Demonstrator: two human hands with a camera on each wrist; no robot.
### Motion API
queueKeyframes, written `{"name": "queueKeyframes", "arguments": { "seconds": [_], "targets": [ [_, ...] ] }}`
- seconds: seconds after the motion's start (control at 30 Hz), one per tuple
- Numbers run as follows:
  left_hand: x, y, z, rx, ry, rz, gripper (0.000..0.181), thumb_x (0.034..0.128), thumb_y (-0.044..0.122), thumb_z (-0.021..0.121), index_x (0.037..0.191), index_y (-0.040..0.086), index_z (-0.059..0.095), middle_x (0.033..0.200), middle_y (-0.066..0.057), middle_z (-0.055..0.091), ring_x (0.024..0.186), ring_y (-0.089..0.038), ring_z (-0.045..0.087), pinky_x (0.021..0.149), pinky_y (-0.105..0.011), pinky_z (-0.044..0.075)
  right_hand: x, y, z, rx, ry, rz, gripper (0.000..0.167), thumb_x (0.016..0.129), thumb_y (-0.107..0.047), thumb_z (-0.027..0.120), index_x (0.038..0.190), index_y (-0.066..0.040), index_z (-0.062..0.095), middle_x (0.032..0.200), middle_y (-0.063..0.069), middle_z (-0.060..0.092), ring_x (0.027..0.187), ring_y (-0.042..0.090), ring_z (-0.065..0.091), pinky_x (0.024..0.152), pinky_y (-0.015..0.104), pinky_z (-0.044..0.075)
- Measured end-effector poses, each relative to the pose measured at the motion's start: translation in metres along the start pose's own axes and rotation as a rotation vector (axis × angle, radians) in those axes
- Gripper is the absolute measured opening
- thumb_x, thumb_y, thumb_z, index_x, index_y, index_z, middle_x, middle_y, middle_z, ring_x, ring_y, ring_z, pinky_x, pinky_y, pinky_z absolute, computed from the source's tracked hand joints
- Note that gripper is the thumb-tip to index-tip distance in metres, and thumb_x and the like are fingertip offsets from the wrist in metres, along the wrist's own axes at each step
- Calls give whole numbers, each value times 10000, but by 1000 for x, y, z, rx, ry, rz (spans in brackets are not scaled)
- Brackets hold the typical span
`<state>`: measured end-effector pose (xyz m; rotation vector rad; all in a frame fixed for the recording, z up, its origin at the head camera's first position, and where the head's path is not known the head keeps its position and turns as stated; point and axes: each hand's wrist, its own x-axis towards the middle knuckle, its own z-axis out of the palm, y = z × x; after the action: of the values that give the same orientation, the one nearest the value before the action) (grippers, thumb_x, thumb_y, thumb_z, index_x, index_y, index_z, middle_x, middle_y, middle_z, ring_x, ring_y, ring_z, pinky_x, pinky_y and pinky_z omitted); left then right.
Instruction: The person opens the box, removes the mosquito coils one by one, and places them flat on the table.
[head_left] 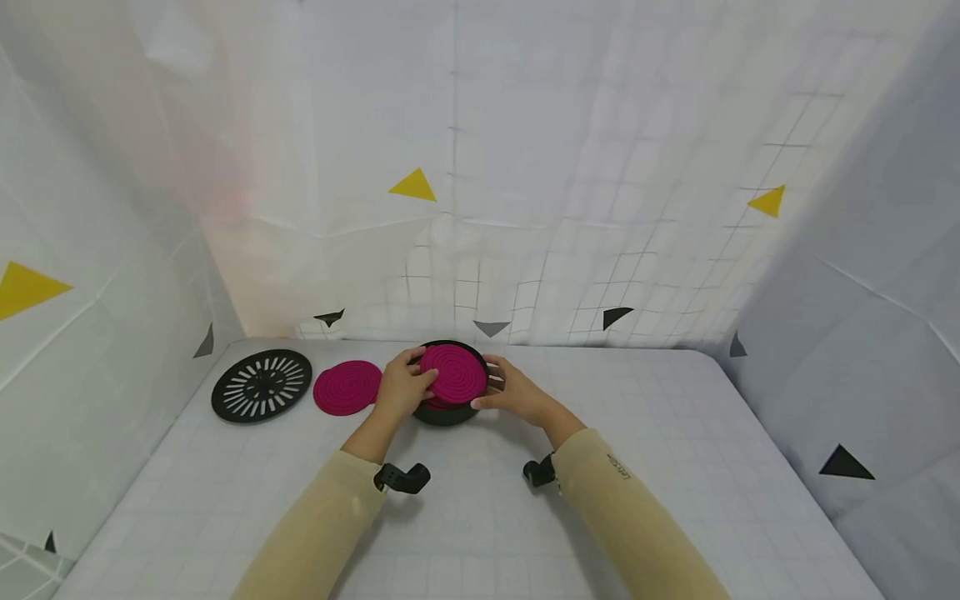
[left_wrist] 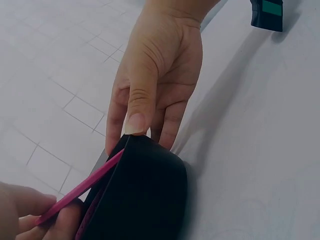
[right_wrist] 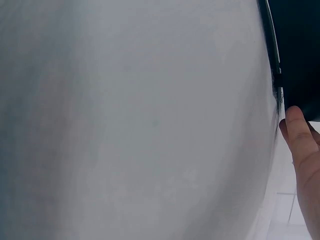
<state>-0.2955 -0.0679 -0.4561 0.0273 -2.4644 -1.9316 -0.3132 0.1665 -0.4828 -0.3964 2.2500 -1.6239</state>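
While the left grip (head_left: 403,388) pinches the near edge of a pink disc (head_left: 455,375) between thumb and fingers, the right grip (head_left: 517,393) is clamped on the far side of a black bowl (head_left: 448,417), its thumb at the rim. The disc sits tilted over the mouth of the bowl, with a lower pink piece (head_left: 441,405) showing inside beneath it. To the left, a loose disc (head_left: 347,388) lies on the counter (head_left: 465,525), just beside the left grip, and beyond it lies a slotted disc (head_left: 262,385). The likeliest trouble, I judge, is the tilted disc snagging on the rim near the right thumb, or dragging the lower piece askew, if pulled or pushed at that slant; should the right grip slacken, the bowl could slide or tip. A careless sweep of the left wrist might also nudge the loose disc. The head view gives the layout and the disc's ringed face, but hides its slope; the left wrist view shows it edge-on, slanting between the left fingers and the rim, and the right thumb's contact. The right wrist view shows only fingers against the bowl's dark side, with no pink, so it settles nothing about the disc.
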Motion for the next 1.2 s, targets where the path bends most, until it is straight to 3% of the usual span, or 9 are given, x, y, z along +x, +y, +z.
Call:
{"name": "queueKeyframes", "arguments": {
  "seconds": [0.73,1.2],
  "targets": [
    [-3,-6,-6,-184,27,-42,516,953,58,680,1441,96,517,1211,-200,659,848,-163,700,676,-275,598,-3,-6,1,11,14,27,984,806,-126,854,1577,-166,244,1605,116,307,1466,308,319,1147,415,346],
    [-13,-4,-24,-300,37,-76,533,954,52,677,1457,108,510,1239,-226,621,832,-107,688,692,-274,598,-1,-2,1,22,9,4,975,808,-104,850,1576,-144,251,1609,115,305,1469,310,312,1142,411,354]
  ]
}}
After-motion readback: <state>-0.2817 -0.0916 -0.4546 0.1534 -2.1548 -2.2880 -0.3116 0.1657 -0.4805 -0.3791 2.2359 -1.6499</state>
